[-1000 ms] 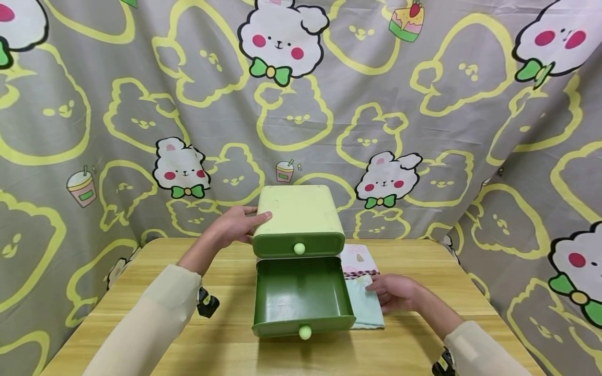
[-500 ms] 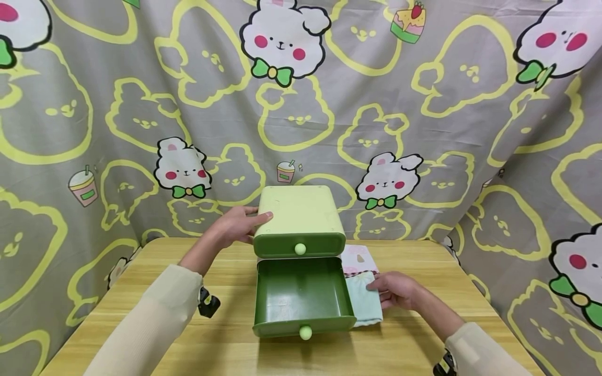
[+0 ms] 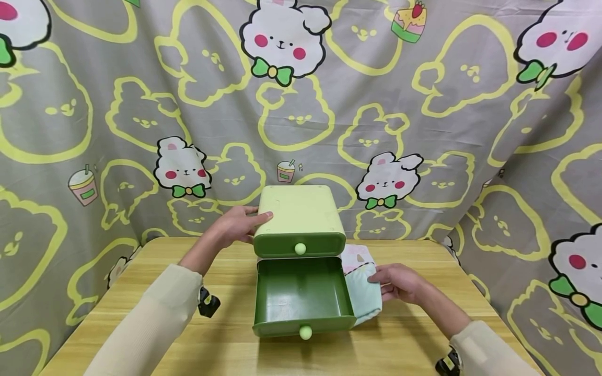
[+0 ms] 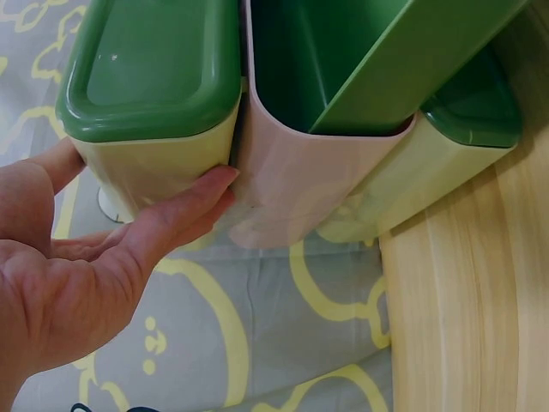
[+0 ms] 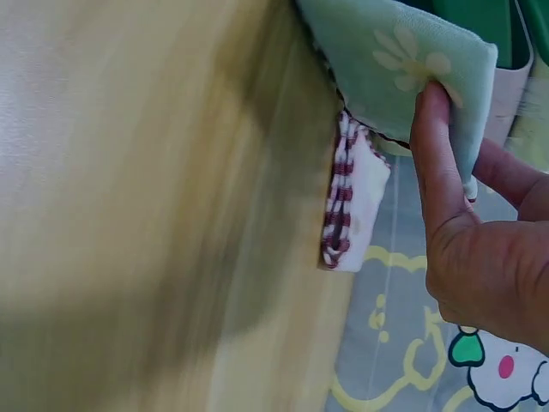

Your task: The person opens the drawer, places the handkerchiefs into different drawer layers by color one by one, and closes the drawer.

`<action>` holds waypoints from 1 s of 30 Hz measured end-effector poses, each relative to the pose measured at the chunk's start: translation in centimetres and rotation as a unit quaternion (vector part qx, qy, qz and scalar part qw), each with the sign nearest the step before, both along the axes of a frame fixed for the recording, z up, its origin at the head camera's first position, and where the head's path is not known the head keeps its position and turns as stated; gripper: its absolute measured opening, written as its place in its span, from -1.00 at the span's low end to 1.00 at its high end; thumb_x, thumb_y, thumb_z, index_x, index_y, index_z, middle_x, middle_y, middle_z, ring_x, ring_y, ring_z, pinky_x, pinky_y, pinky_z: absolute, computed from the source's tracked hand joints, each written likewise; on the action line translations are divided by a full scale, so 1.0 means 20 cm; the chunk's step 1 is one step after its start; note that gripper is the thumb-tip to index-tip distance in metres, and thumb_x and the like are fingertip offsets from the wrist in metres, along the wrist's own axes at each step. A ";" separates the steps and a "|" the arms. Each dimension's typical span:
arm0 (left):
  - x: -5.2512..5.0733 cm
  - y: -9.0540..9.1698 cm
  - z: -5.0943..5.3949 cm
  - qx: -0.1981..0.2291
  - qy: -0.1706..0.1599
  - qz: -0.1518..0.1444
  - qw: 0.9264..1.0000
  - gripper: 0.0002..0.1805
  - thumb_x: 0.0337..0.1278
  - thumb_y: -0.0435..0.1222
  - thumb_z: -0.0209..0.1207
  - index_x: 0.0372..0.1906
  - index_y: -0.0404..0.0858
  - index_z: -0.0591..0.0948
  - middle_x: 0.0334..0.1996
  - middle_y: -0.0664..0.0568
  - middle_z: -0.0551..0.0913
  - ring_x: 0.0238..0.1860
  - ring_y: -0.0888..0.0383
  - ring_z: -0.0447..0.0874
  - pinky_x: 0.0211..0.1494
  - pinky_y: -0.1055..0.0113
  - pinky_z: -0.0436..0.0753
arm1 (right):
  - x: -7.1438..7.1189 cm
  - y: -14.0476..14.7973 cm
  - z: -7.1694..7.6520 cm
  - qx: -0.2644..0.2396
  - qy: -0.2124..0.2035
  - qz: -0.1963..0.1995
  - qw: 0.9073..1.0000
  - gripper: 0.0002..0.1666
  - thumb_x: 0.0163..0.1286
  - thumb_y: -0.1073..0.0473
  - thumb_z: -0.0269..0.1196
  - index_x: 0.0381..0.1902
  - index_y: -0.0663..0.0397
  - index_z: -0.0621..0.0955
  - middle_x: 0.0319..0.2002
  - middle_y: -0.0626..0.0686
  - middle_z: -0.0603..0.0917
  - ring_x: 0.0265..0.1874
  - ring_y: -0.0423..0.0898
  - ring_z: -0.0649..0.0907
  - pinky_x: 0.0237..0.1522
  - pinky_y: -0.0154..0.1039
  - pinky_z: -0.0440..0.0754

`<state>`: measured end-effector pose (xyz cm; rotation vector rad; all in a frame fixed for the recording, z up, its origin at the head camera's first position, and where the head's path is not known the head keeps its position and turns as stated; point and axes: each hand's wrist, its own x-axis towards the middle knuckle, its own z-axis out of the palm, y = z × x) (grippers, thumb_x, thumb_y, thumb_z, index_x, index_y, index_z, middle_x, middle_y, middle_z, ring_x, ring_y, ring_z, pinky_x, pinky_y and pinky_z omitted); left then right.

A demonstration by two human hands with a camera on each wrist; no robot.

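A small drawer cabinet (image 3: 296,209) with green fronts and round knobs stands mid-table. Its top drawer (image 3: 277,245) is closed, while the drawer below (image 3: 301,292) is pulled out with bare floor showing. My left hand (image 3: 235,225) rests against the cabinet's upper left side, thumb on the top edge and fingers fairly straight along the wall. Right of the pulled-out drawer, my right hand (image 3: 400,282) pinches a folded mint-green towel (image 3: 365,295) by its edge. The towel is tilted, lifted partly off. A pinkish-white folded cloth (image 5: 364,206) with checkered trim lies beneath and behind it.
In the left wrist view a pink middle section (image 4: 300,172) holds the pulled-out drawer, above a lower pale-yellow section (image 4: 412,172). A grey curtain (image 3: 301,120) with cartoon rabbits hangs behind the wooden table (image 3: 211,339).
My right hand has raised the mint-green towel from lying flat to a tilt, its near edge lifting and turning toward the drawer. The left hand and cabinet have stayed in place.
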<state>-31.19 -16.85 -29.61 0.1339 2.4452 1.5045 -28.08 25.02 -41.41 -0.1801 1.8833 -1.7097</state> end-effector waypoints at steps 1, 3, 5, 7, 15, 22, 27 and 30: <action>0.00 0.00 0.00 0.000 0.000 0.000 1.000 -0.13 0.44 0.09 0.14 0.60 -0.30 0.14 0.10 -0.22 0.68 -0.01 0.03 0.73 0.03 0.16 0.76 | 0.00 0.00 0.01 0.000 0.004 0.002 1.000 -0.71 0.49 0.25 0.16 0.05 0.35 0.59 -0.26 0.05 0.81 -0.25 -0.08 0.81 -0.14 -0.15 0.79; 0.00 0.00 0.00 0.001 0.000 -0.001 1.000 -0.13 0.44 0.09 0.14 0.60 -0.30 0.14 0.10 -0.22 0.68 -0.02 0.04 0.74 0.02 0.16 0.76 | 0.00 0.01 0.03 -0.001 0.009 0.005 1.000 -0.72 0.49 0.26 0.15 0.04 0.33 0.60 -0.28 0.03 0.81 -0.26 -0.10 0.81 -0.14 -0.17 0.79; 0.00 0.00 0.00 0.001 0.001 -0.002 1.000 -0.13 0.45 0.09 0.13 0.60 -0.30 0.14 0.10 -0.22 0.68 -0.02 0.04 0.73 0.02 0.16 0.76 | 0.00 0.02 0.06 -0.003 0.015 0.008 1.000 -0.73 0.49 0.27 0.14 0.03 0.34 0.60 -0.28 0.02 0.81 -0.25 -0.11 0.81 -0.14 -0.18 0.79; 0.00 0.00 0.00 0.001 0.002 -0.003 1.000 -0.13 0.45 0.09 0.13 0.60 -0.30 0.14 0.10 -0.22 0.68 -0.01 0.03 0.73 0.03 0.15 0.76 | 0.00 0.02 0.09 -0.002 0.020 0.009 1.000 -0.72 0.50 0.28 0.14 0.04 0.36 0.59 -0.28 0.02 0.81 -0.25 -0.11 0.81 -0.13 -0.18 0.79; 0.00 0.00 0.00 0.002 0.001 -0.005 1.000 -0.12 0.45 0.10 0.13 0.60 -0.30 0.12 0.08 -0.21 0.69 -0.01 0.03 0.73 0.05 0.14 0.75 | 0.02 0.04 0.21 0.008 0.041 0.010 0.999 -0.60 0.51 0.29 0.13 0.17 0.50 0.52 -0.23 0.03 0.81 -0.22 -0.11 0.81 -0.09 -0.18 0.78; 0.00 0.00 0.00 0.001 0.001 -0.006 1.000 -0.12 0.45 0.11 0.12 0.61 -0.30 0.12 0.11 -0.21 0.68 0.03 0.00 0.72 0.07 0.13 0.75 | 0.04 0.03 0.32 0.015 0.061 0.017 0.998 -0.58 0.51 0.28 0.15 0.19 0.51 0.51 -0.22 0.02 0.80 -0.20 -0.10 0.81 -0.06 -0.18 0.77; 0.00 0.00 -0.01 0.001 0.000 -0.005 1.000 -0.11 0.44 0.10 0.13 0.61 -0.30 0.11 0.12 -0.23 0.67 0.05 -0.01 0.72 0.07 0.13 0.75 | 0.06 0.02 0.40 0.015 0.067 0.024 0.997 -0.56 0.53 0.28 0.14 0.22 0.52 0.49 -0.17 0.04 0.79 -0.17 -0.07 0.81 -0.05 -0.15 0.77; 0.00 0.00 -0.01 0.001 -0.001 -0.005 1.000 -0.11 0.44 0.10 0.13 0.61 -0.30 0.11 0.12 -0.22 0.67 0.03 0.00 0.72 0.06 0.14 0.75 | 0.08 0.01 0.45 0.017 0.067 0.024 0.997 -0.52 0.52 0.28 0.16 0.26 0.54 0.46 -0.15 0.04 0.78 -0.16 -0.06 0.81 -0.04 -0.12 0.76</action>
